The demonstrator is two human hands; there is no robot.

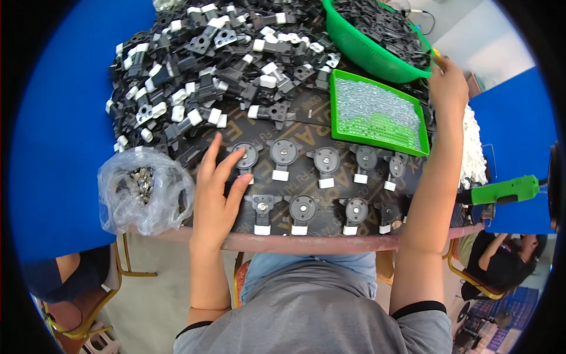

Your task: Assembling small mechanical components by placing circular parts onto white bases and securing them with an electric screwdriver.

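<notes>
My left hand (pixel 217 192) is over the left end of two rows of black plastic parts with white end caps. Its fingers are spread, and a fingertip rests on a round black disc part (pixel 246 156). Another disc part (pixel 284 152) lies just to the right. In the lower row, a black part (pixel 262 209) has no large disc on it. My right hand (pixel 448 85) reaches far right, beside the rim of a green basket (pixel 377 53) heaped with black pieces. Its fingers bend away and are mostly hidden, so their grip cannot be made out.
A pile of black parts with white caps (pixel 206 76) covers the back left. A green tray (pixel 339 124) holds small silvery pins. Near the left edge sits a clear plastic bag (pixel 118 203) of metal bits. A green power screwdriver (pixel 507 190) and white pieces (pixel 471 147) are at right.
</notes>
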